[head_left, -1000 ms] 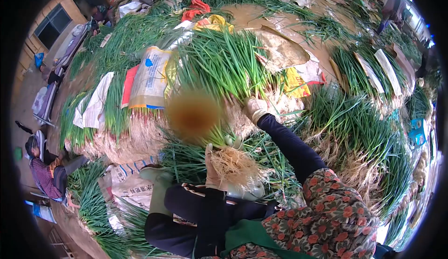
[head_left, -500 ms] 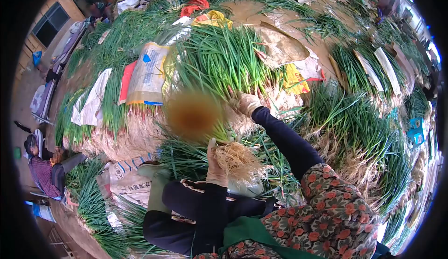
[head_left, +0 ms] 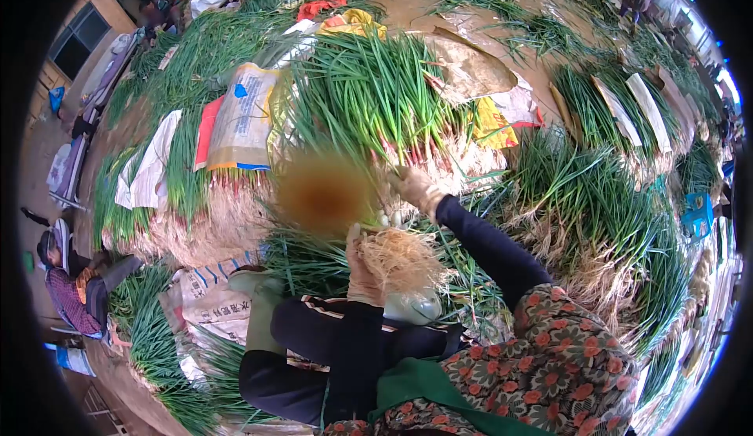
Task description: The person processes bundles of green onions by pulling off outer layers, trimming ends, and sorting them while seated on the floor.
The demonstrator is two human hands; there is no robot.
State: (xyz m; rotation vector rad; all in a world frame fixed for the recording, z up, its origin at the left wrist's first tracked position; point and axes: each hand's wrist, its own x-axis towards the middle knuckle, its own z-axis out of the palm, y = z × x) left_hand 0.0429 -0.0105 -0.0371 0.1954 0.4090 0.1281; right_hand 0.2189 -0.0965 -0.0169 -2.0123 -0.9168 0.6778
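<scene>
My left hand (head_left: 362, 269), in a pale glove, is closed around a bunch of green onions, whose shaggy tan roots (head_left: 404, 261) stick out to the right. The tops of this bunch are hidden by a brown blurred spot. Farther up, my gloved right hand (head_left: 418, 188) has its fingers pinched at the lower stalks of a green onion, in front of the big pile of green onions (head_left: 384, 94). That pile lies with its leaves pointing away and its pale roots toward me.
More green onions (head_left: 584, 208) lie at the right. A printed sack (head_left: 247, 118) covers part of the left pile; another sack (head_left: 212, 299) lies near my boot. A blue basket (head_left: 696, 216) stands far right. A person in a checked top (head_left: 70, 299) sits at the left.
My right hand has drawn back slightly, down and to the right, from the pile's stalks. My left hand keeps its bunch in nearly the same place; the roots have turned a little.
</scene>
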